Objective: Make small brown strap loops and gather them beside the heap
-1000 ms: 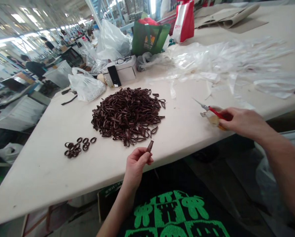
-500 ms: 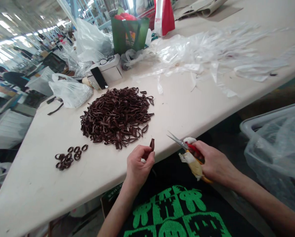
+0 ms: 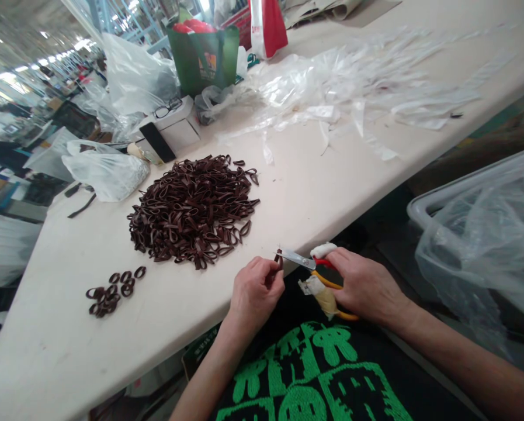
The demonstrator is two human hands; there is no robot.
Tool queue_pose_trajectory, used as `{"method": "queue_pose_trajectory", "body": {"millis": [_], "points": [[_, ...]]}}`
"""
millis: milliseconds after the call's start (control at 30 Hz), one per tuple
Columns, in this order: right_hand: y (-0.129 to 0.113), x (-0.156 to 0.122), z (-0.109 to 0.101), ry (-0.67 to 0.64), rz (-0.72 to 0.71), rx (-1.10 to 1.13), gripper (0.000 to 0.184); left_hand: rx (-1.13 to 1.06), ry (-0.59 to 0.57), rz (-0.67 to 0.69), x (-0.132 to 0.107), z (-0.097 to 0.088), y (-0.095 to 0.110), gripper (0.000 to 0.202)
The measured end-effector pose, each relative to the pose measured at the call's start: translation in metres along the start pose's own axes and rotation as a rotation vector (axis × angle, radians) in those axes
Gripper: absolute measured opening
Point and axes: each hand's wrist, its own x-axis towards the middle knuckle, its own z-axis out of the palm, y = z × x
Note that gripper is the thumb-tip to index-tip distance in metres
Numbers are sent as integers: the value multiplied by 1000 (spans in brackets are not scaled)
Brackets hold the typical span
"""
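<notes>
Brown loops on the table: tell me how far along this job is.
Probably early on. Looks done: only a small cluster set apart on the table. In hand: the left hand pinches one brown loop while the right hand holds the scissors, blade tips at it. Left: the big pile, by far the larger share.

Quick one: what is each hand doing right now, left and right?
Left hand: closed, pinching a brown loop.
Right hand: closed on scissors, blade tips at the loop.
</notes>
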Motion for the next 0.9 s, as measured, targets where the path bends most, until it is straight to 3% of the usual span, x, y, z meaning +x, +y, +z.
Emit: {"method": "queue_pose_trajectory", "body": {"millis": [367, 900], "points": [[4, 2, -1, 96, -65, -65, 28, 26, -23, 0, 4, 3, 0, 8], [9, -6, 6, 76, -97, -91, 22, 12, -23, -13, 2, 4, -2, 7]]}}
